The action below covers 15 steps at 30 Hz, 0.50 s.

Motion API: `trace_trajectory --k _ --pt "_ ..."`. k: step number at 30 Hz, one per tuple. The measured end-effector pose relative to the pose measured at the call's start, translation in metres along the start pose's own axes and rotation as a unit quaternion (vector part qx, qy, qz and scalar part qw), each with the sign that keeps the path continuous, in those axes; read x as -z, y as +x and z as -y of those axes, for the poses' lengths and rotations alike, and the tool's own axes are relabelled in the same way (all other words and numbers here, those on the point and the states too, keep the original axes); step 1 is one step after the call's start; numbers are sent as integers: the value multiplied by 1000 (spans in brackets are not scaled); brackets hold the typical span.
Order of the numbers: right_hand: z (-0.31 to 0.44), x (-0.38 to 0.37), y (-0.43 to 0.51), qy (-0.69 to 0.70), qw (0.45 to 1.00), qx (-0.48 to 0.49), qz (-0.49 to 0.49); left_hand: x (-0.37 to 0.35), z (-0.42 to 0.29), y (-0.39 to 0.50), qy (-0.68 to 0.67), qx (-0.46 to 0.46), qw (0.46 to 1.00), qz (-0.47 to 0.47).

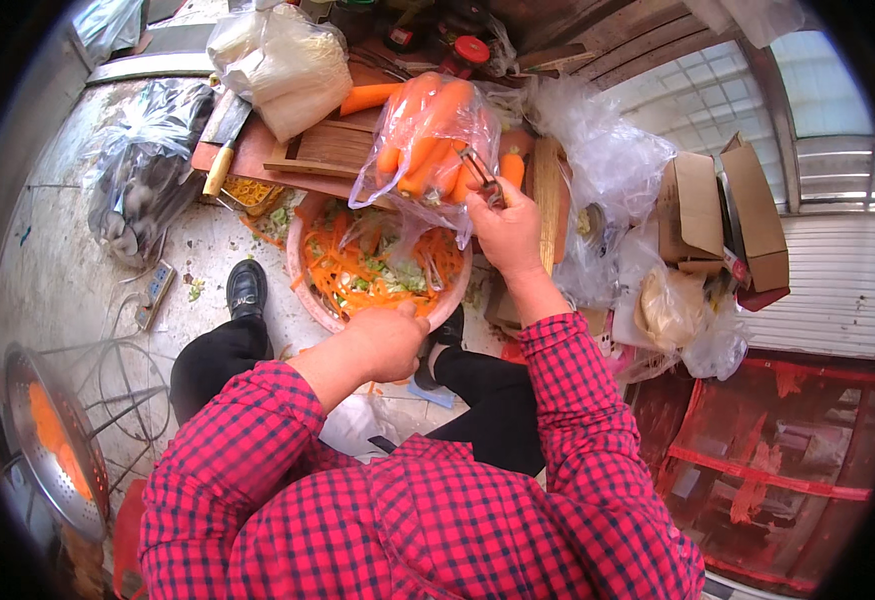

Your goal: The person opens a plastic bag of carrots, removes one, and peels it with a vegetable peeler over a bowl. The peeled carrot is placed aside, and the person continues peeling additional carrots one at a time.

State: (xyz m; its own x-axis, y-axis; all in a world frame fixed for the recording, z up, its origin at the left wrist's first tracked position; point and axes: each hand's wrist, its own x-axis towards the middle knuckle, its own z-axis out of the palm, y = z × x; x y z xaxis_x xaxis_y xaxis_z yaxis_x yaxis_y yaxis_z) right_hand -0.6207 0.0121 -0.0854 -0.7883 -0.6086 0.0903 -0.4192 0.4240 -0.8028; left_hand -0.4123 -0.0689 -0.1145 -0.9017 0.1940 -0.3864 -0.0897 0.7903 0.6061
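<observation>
My right hand (508,229) grips a vegetable peeler (484,176), its metal head pointing up beside a clear plastic bag (366,187) of carrots (430,139). Below the bag, a pink basin (304,294) on the floor holds orange carrot peelings (332,274) and chopped pale-green vegetable scraps (400,279). At the basin's near rim is my left hand (386,341), back upward, fingers curled and mostly hidden; whether it holds anything cannot be seen. One loose carrot (511,166) lies right of the bag, and another carrot (368,97) sticks out at its left.
A cleaver (223,142) lies at the left end of the low table (257,154), handle over the edge. Left are a bag of mushrooms (144,180), a power strip (155,294) and a steel colander (92,480) holding carrots. Cardboard boxes (692,202) and plastic bags (602,150) crowd the right.
</observation>
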Motion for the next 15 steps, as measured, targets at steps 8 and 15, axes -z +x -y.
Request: trace_trajectory --k 8,15 --pt "-9 -42 13 85 991 -104 17 13 5 -6 18 5 999 44" --pt "34 -72 39 -102 992 -62 -48 24 1 -10 -4 16 999 43"
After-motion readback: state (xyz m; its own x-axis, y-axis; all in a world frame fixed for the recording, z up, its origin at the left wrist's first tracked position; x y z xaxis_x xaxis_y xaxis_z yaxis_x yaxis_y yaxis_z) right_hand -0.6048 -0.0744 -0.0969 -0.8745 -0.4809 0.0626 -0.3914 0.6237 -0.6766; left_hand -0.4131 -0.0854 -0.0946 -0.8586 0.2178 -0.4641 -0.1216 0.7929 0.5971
